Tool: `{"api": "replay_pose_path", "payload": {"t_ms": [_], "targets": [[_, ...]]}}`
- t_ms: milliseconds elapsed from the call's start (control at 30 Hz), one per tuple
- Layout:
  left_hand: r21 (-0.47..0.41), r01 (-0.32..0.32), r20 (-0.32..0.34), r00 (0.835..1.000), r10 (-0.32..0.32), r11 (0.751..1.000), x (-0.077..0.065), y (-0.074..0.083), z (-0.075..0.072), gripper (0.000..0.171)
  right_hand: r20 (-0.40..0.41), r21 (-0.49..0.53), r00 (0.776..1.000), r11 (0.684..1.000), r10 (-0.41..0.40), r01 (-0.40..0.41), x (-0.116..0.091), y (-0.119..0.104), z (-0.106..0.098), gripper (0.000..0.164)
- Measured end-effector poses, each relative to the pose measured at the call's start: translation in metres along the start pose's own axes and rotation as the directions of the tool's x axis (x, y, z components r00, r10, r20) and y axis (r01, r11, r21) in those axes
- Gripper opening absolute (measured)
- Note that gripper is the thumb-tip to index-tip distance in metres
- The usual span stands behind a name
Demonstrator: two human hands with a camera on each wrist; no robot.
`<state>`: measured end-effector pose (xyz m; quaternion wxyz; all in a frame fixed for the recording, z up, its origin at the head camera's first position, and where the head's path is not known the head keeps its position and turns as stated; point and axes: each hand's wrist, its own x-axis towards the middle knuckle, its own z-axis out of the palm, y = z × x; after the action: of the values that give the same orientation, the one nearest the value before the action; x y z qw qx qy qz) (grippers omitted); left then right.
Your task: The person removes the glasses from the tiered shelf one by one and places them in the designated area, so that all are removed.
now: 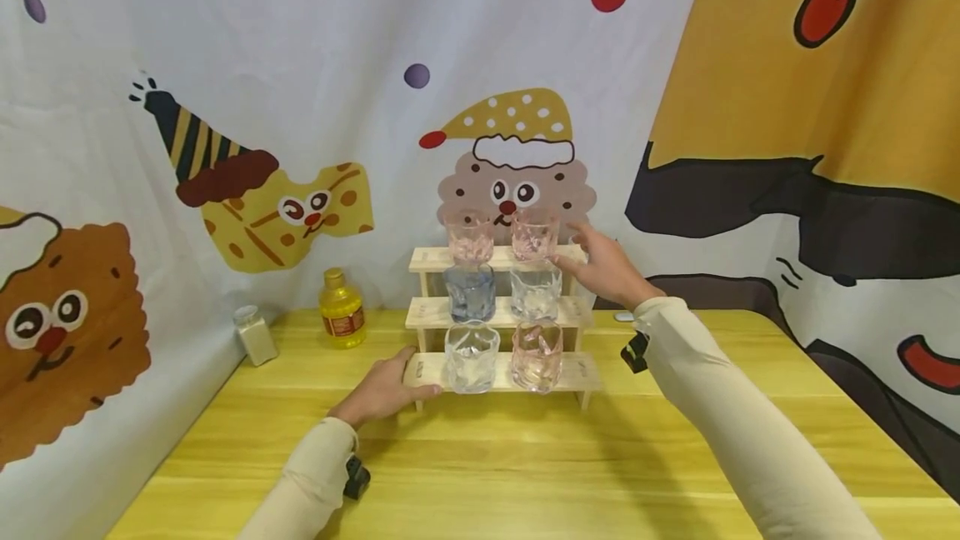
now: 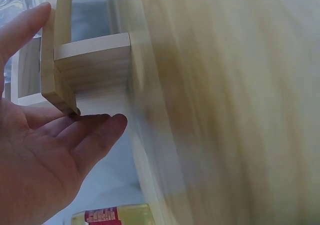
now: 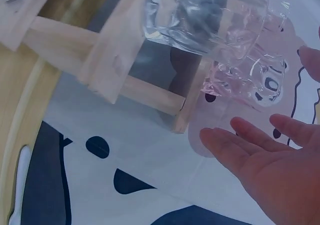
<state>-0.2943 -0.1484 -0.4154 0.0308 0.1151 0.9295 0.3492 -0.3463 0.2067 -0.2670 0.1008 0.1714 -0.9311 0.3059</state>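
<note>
A three-step wooden stand (image 1: 429, 369) holds wavy drinking glasses. On the top step are two pink ones, the left glass (image 1: 470, 238) and the right glass (image 1: 535, 233). Below them stand a blue-grey glass (image 1: 471, 294) and a clear glass (image 1: 536, 292). The lowest step carries a clear glass (image 1: 472, 359) and a pink glass (image 1: 537, 357). My left hand (image 1: 378, 390) holds the left end of the lowest step, thumb along its front, fingers at its end. Beside the top right pink glass is my right hand (image 1: 607, 269), fingers spread, holding nothing; the right wrist view (image 3: 270, 165) shows a gap.
Left of the stand are a yellow bottle (image 1: 342, 315) with a red label and a small jar (image 1: 255, 338) with pale contents. A white handle-like object (image 3: 21, 180) lies on the table right of the stand. A printed curtain (image 1: 300, 40) hangs close behind.
</note>
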Motion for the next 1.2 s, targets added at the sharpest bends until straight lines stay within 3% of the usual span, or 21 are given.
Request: {"api": "replay_pose_path", "payload": {"t_ms": [367, 567, 867, 1200], "targets": [[0.001, 0.002, -0.012, 1.0, -0.002, 1.0, 0.0, 0.004, -0.001, 0.098, 0.002, 0.075, 0.996, 0.993, 0.088, -0.088, 0.031, -0.009, -0.002, 0.075], [-0.001, 0.0, -0.028, 1.0, 0.0, 1.0, 0.002, 0.002, 0.0, 0.097, -0.034, 0.111, 0.995, 0.99, 0.096, -0.091, 0.044, -0.015, 0.005, 0.077], [-0.008, 0.013, -0.025, 1.0, -0.013, 1.0, 0.003, -0.004, 0.005, 0.1, -0.047, 0.215, 0.986, 0.966, 0.159, -0.146, 0.054, -0.014, 0.018, 0.079], [-0.012, 0.009, -0.013, 1.0, -0.01, 1.0, 0.006, -0.001, 0.003, 0.097, -0.089, 0.298, 0.981, 0.944, 0.175, -0.141, 0.061, -0.013, 0.022, 0.08]]}}
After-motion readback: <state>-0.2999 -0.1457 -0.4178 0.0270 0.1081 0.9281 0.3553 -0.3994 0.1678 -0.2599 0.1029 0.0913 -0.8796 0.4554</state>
